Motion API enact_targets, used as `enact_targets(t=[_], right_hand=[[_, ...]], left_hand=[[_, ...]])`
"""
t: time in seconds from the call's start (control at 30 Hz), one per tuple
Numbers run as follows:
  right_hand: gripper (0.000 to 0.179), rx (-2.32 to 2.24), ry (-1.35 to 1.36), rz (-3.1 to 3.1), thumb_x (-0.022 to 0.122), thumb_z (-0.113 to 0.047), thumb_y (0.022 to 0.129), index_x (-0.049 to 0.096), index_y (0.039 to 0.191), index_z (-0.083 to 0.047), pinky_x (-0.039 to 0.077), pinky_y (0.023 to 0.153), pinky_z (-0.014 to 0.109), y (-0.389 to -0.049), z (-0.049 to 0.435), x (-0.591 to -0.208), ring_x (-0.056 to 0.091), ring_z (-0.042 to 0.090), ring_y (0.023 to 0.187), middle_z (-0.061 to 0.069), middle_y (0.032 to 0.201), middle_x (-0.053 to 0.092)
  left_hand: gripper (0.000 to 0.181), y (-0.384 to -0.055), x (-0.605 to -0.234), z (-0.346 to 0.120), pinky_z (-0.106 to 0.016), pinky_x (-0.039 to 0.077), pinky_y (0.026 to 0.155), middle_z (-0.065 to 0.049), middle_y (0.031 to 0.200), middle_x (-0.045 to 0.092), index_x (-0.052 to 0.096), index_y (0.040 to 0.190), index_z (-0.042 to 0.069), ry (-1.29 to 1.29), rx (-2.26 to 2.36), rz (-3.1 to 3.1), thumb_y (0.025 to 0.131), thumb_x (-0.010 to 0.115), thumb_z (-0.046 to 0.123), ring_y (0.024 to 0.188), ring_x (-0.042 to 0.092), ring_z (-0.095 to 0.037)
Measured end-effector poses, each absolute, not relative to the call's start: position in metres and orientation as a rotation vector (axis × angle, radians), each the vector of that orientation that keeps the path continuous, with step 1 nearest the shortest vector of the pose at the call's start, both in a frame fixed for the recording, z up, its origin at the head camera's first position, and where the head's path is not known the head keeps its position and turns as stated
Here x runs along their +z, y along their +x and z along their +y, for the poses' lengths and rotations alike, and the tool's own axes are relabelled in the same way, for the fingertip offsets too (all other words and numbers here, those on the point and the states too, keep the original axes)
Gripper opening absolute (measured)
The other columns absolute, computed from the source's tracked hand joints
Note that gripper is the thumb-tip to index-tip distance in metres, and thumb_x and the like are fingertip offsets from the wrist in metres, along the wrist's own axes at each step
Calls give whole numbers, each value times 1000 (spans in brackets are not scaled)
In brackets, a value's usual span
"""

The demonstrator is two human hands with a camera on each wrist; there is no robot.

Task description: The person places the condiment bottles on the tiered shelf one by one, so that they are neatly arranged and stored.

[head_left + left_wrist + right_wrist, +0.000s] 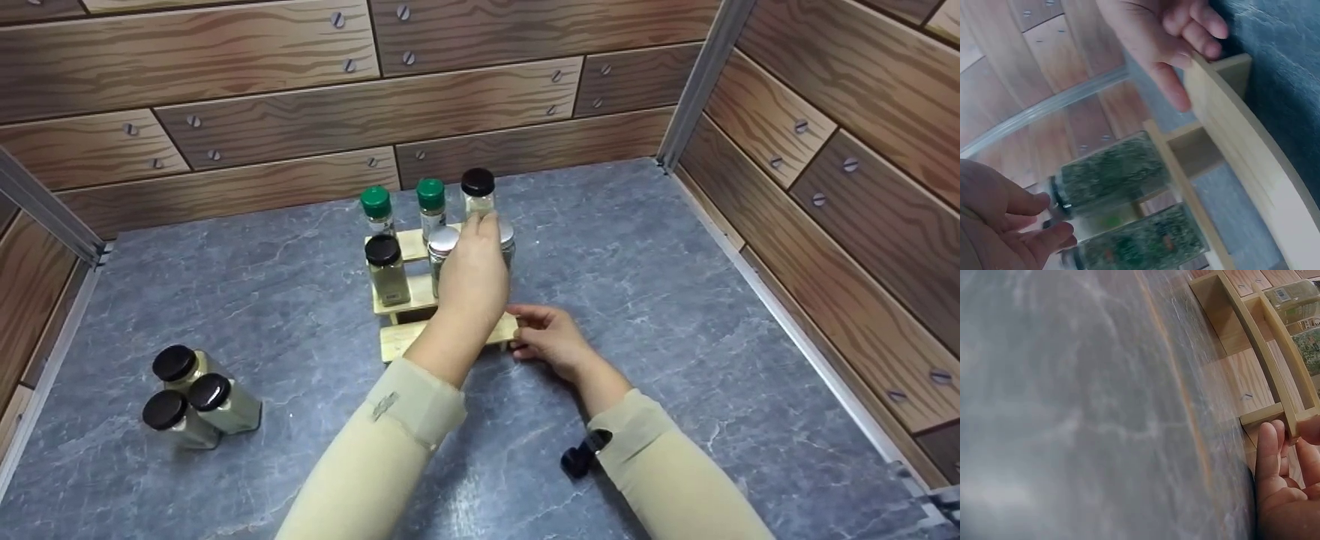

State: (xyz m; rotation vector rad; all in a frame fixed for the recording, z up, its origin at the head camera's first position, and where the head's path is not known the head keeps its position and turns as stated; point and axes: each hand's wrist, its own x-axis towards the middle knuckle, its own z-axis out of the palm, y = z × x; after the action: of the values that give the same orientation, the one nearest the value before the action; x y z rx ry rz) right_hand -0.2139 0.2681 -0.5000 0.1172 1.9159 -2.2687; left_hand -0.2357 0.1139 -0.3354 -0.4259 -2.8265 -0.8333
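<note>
A stepped rack of pale wood (411,244) stands on the grey, marble-patterned table (300,315), near its middle. On the rack's far step are two clear jars with green lids (433,214) at the left and centre, and a clear jar with a black lid (478,196) at the right. The middle step carries a black-lidded jar of greenish-brown contents (391,281) at its left end, then two silver-lidded jars of green flakes (444,244) further right. The left hand (474,274) reaches over the rack among the right-hand jars; its fingers are extended, thumb slightly apart, close to the lids, though whether they touch one cannot be told. The right hand (555,341) pinches the right end of the near step (405,341) between thumb and fingers. Well apart, at the near left of the table, three black-lidded jars with pale contents (238,409) stand upright in a tight cluster. A small black device (577,461) sits by the right cuff, and wood-patterned panels (480,105) rise behind.
</note>
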Motion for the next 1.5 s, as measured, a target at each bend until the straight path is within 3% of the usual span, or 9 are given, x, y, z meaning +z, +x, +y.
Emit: enact_targets(t=[0.17,0.4,0.5,0.67,0.8,0.97,1.13,1.27,1.5], right_hand=[[55,-2240,81,1922,58,15,90,52,145,16,62,62,26,-214,262,-501,71,18,74,9,97,64],[57,-2237,88,1940,57,16,89,50,146,16,63,64,28,-217,265,-500,71,18,75,12,102,67],[57,-2235,108,1952,57,16,89,49,146,17,63,64,27,-217,268,-501,70,18,76,13,102,66],[57,-2210,125,1981,57,16,90,49,147,16,63,65,27,-215,274,-501,69,18,76,13,102,67],[57,-2207,135,1995,57,17,90,50,146,16,63,65,27,-216,274,-500,69,18,76,13,102,67],[58,-2199,133,2003,57,17,89,50,146,16,63,64,26,-219,269,-499,69,18,75,13,102,67],[57,-2203,106,1993,57,15,91,48,147,17,62,64,26,-220,268,-499,69,16,75,12,103,68],[56,-2217,118,1986,57,16,91,49,146,17,62,64,25,-219,268,-499,69,16,74,12,102,68],[56,-2220,125,1984,58,16,90,50,146,17,62,64,26,-219,268,-498,69,16,74,12,101,68]], left_hand=[[55,-204,-331,73,-42,45,116,-14,149,60,57,150,5,-409,-1142,-2654,98,73,5,136,58,-31],[40,-164,-350,-10,-38,62,89,-14,117,76,71,129,0,-200,-1485,-2214,90,81,2,109,73,-27],[37,-154,-369,-49,-43,59,92,-15,114,75,73,123,-2,-85,-1365,-2144,87,82,-1,108,72,-29],[42,-143,-397,-102,-51,47,108,-20,123,70,72,122,-3,154,-1150,-2110,83,86,0,122,62,-38],[47,-139,-407,-128,-55,36,118,-19,141,60,68,130,-2,352,-1172,-2152,86,85,3,138,50,-41],[57,-135,-417,-143,-59,28,122,-19,159,44,59,143,-2,492,-1217,-2261,91,81,8,149,35,-44],[71,-136,-425,-149,-57,20,127,-22,167,33,47,153,-3,518,-1243,-2307,92,81,9,154,26,-45],[75,-138,-427,-150,-53,18,128,-22,167,34,44,157,-2,488,-1249,-2322,91,81,8,154,27,-44],[68,-140,-429,-151,-55,28,123,-25,153,48,52,149,-3,493,-1249,-2315,89,82,6,144,41,-47]])
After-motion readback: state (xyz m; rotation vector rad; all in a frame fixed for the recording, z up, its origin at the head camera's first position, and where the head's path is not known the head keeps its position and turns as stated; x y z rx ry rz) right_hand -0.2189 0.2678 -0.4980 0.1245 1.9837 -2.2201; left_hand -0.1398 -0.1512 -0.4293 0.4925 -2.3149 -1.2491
